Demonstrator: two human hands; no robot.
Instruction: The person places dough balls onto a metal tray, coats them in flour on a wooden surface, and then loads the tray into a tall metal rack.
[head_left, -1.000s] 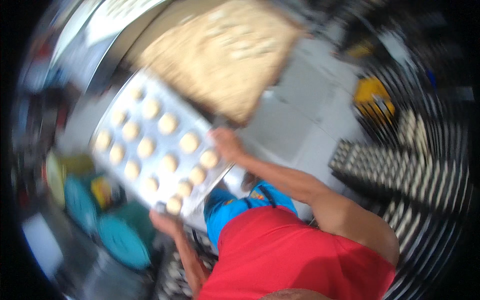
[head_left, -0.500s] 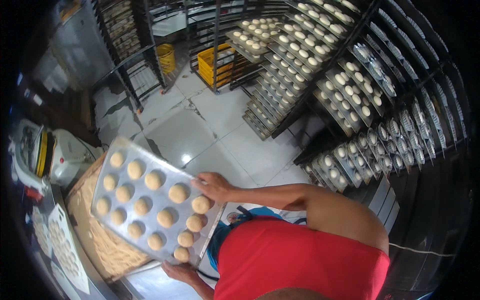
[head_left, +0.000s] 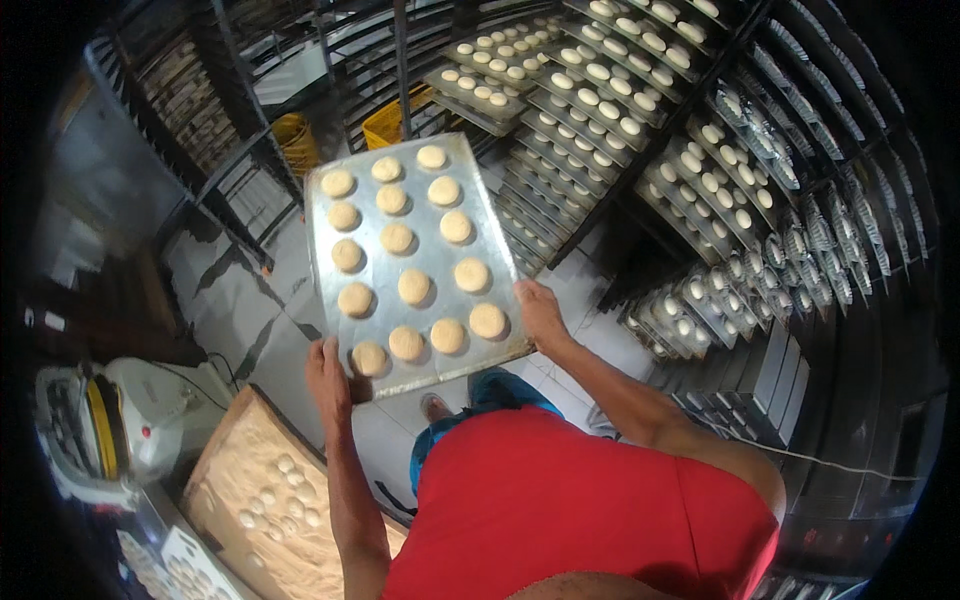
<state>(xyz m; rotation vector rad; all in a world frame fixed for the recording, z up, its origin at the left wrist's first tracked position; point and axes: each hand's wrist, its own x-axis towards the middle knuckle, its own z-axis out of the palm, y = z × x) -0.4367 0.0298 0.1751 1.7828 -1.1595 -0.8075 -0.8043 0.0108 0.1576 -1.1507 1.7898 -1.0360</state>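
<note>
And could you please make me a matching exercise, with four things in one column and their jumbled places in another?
1. left hand
2. right hand
3. dough rounds
4. floured board

A. lower left of the picture, with small dough pieces on it
B. at the right edge of the metal tray
C. spread across the metal tray
D. at the left side of the metal tray

Pairs: 1-D; 2-B; 3-C; 4-A
</note>
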